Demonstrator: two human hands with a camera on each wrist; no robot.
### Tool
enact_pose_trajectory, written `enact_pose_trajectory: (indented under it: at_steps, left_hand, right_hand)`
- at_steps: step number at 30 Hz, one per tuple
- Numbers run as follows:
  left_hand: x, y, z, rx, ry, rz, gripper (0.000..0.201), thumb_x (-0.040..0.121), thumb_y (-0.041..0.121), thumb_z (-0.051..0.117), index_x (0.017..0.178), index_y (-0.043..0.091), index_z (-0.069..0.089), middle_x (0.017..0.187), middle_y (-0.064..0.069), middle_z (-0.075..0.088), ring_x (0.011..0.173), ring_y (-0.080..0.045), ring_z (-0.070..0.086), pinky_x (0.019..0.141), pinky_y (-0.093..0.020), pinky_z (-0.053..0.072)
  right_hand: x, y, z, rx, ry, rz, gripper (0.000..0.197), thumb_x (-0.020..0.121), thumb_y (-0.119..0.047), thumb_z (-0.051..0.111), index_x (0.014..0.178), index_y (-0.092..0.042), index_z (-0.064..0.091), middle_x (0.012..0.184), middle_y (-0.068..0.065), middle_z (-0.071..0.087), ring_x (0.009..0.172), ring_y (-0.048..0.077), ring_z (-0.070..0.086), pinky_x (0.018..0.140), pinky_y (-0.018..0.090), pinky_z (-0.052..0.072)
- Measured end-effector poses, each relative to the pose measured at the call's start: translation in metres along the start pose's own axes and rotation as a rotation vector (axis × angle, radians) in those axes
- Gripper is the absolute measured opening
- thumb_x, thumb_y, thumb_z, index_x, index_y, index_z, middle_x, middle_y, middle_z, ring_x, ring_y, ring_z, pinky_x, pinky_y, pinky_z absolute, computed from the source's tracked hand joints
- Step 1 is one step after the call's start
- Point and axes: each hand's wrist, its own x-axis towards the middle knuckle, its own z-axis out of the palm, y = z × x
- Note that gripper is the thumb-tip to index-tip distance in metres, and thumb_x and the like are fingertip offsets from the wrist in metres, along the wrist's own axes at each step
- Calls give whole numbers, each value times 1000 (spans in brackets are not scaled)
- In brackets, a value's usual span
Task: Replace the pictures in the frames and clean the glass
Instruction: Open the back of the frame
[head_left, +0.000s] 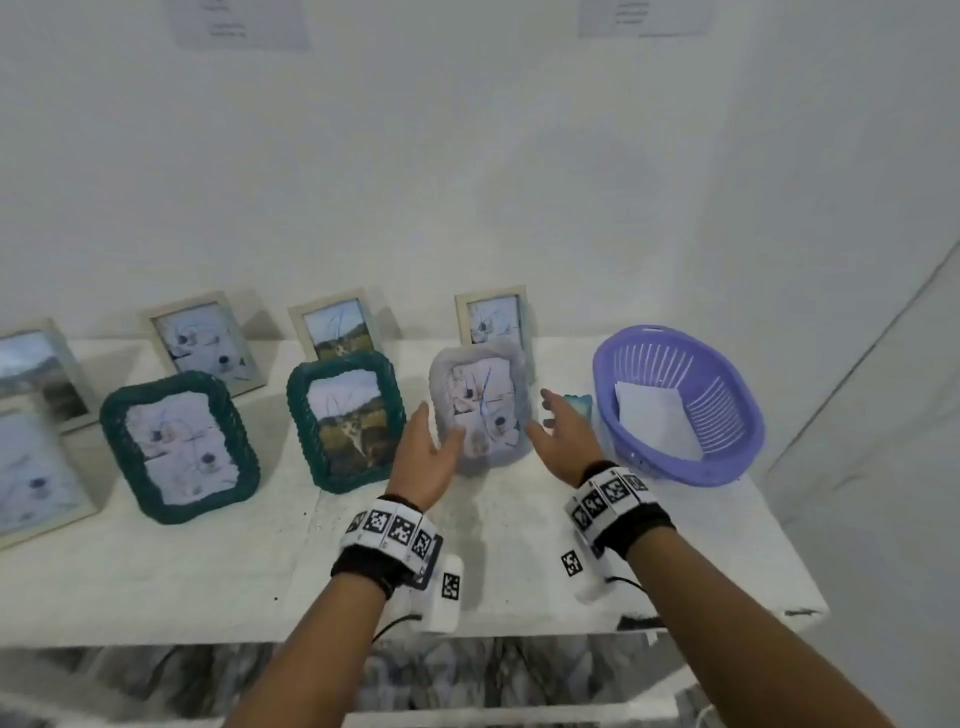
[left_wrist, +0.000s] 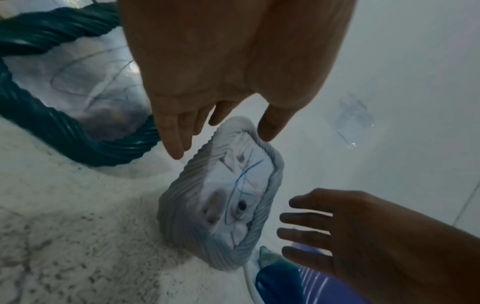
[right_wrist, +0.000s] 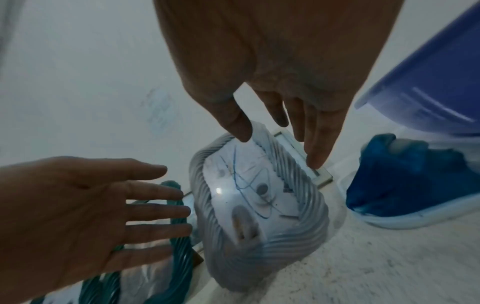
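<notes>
- The white surface (head_left: 218, 582) runs along a white wall and carries every frame, with two blurred paper sheets (head_left: 241, 23) stuck high on that wall.
- A purple slatted basket (head_left: 675, 402) sits at the right end of the surface, with a white sheet (head_left: 655, 421) lying inside it.
- Two dark green rope-edged frames stand leaning back in the front row: one (head_left: 179, 447) to the left, the other (head_left: 347, 418) nearer the middle, this one showing a landscape picture.
- Pale plain frames stand behind and to the left: one (head_left: 205, 343) behind the left green frame, one (head_left: 337, 325) behind the middle, one (head_left: 493, 318) just behind the grey frame, two more at the far left edge.
- The grey rope-edged frame (head_left: 480, 405) stands upright-tilted between the green landscape frame and the basket; its glass bears blue pen scribbles over the picture.
- The left hand (head_left: 428, 457) is spread open, fingers straight, just beside the grey frame's left edge; contact cannot be told.
- The right hand (head_left: 563, 434) is likewise open with splayed fingers, just off the frame's right edge, gripping nothing.
- A blue cloth (right_wrist: 405, 176) lies in a shallow white tray between the grey frame and the basket.
</notes>
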Motion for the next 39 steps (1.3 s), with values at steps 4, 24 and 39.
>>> enact_pose_trajectory:
  at_steps: [4,24,39]
  left_hand:
    - [8,6,12,-56,7,18,58,100,28,53,151,17,30,148,3,42,134,-17,43,113,-40,36]
    - [-51,22,11,6,-95,66,26,93,45,58,115,53,47,110,20,62,94,4,61,75,-12,49]
    - [-59,-4,52,-556,-284,-96,111,67,64,75,153,44,7,151,5,44,127,-11,55,89,-18,52]
  right_hand:
    - [29,4,1,-1,-46,66,62,95,-28,53,149,-8,27,149,13,39,133,32,42,110,47,35]
    - [-55,42,-7,1125,5,207,17,95,-12,52,112,-10,51,131,24,52,119,39,54,100,57,44]
    - [-66,16,9,1103,-75,358,40,97,-41,48,129,-16,52,124,16,60,89,32,68,71,39,56]
